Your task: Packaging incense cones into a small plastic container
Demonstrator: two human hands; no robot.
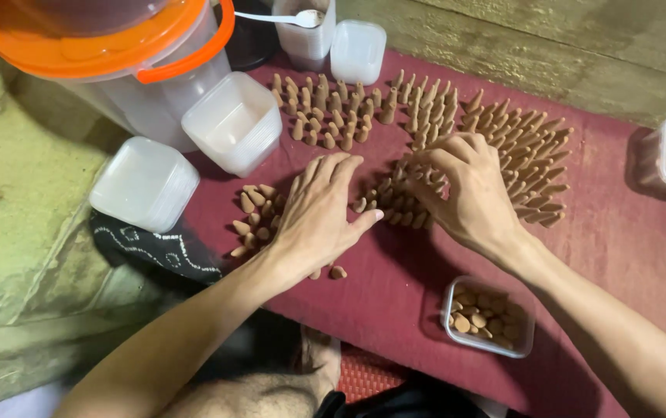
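I am looking down at my two bare hands working over a dark red cloth (619, 240) spread on the floor. My left hand (319, 217) is lying flat with its fingers (331, 172) spread open, palm down, covering part of a small heap of tan cones (254, 213) lying on their sides; it is gripping nothing. My right hand (465, 186) is curling its fingers (426, 166) down into a second cluster of cones (395, 203) in the middle of the cloth; I cannot tell whether they are pinching one.

Beyond my hands, many cones are already standing upright in tight groups: one group (325, 112) near the top, and a larger, leaning group (523, 159) to the right. Judging by this, much of the standing-up is done, while the two loose heaps under my hands are still waiting. One stray cone (338, 272) is lying alone near my left wrist.

A small clear tub (489, 317) holding more cones is sitting near my right forearm. At upper left are a clear bucket with an orange lid (116, 54) and stacks of empty white tubs (232, 120).
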